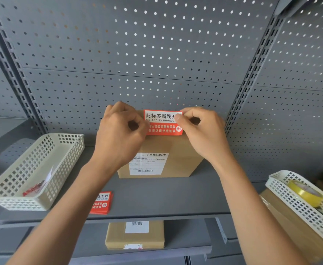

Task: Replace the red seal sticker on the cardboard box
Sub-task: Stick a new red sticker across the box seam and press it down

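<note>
A brown cardboard box (178, 159) with a white shipping label stands on the grey shelf (176, 196). A red seal sticker (161, 124) with white and black print is held over the box's far top edge. My left hand (121, 134) pinches the sticker's left end and my right hand (201, 131) pinches its right end. Whether the sticker touches the box I cannot tell. A small stack of the same red stickers (101, 203) lies near the shelf's front edge, partly behind my left forearm.
A cream perforated basket (47, 165) on the left holds crumpled red and white scraps. At the right a white basket (294, 203) holds a yellow tape roll (304, 192), resting on another box. A smaller box (135, 236) sits on the lower shelf. A pegboard wall (137, 54) rises behind.
</note>
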Motion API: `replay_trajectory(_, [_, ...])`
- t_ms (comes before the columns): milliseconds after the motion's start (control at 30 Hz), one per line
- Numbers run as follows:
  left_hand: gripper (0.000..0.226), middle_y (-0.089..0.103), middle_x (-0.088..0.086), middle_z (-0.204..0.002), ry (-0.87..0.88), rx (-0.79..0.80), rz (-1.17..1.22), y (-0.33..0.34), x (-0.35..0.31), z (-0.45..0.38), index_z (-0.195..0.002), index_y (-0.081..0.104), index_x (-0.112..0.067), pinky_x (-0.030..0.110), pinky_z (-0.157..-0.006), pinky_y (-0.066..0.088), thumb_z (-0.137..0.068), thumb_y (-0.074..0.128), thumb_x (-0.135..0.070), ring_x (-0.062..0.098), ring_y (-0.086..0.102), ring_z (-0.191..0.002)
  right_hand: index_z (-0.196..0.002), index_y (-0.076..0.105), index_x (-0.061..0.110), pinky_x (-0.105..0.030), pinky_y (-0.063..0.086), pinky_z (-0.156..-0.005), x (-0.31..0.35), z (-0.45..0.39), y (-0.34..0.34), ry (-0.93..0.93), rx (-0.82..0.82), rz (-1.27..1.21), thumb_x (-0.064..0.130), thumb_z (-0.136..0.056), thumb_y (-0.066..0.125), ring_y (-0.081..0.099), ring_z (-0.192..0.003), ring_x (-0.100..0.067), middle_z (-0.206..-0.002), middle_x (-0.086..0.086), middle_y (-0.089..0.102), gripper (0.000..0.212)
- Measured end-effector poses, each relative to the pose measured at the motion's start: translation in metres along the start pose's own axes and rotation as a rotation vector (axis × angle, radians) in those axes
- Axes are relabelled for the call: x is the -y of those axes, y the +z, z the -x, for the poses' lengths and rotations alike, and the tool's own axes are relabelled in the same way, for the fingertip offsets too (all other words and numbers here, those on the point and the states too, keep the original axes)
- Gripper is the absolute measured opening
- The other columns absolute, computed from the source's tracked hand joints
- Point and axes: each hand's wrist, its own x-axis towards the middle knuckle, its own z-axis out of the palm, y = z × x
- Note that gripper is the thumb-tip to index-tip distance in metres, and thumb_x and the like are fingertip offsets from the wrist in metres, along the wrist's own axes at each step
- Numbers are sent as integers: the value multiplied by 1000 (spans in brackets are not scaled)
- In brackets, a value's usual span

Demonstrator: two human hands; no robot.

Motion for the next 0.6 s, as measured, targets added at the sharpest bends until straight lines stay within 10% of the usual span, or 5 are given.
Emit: replay_trajectory(600, [14, 56, -8, -88, 95, -65, -104, 5, 0, 3, -69, 65, -26, 42, -75, 49, -82, 64, -27, 21, 47, -95, -65, 63, 25, -55, 44, -97, -6, 6, 11, -84, -113, 79, 35, -84, 73, 62, -97, -16, -91, 19, 67, 24])
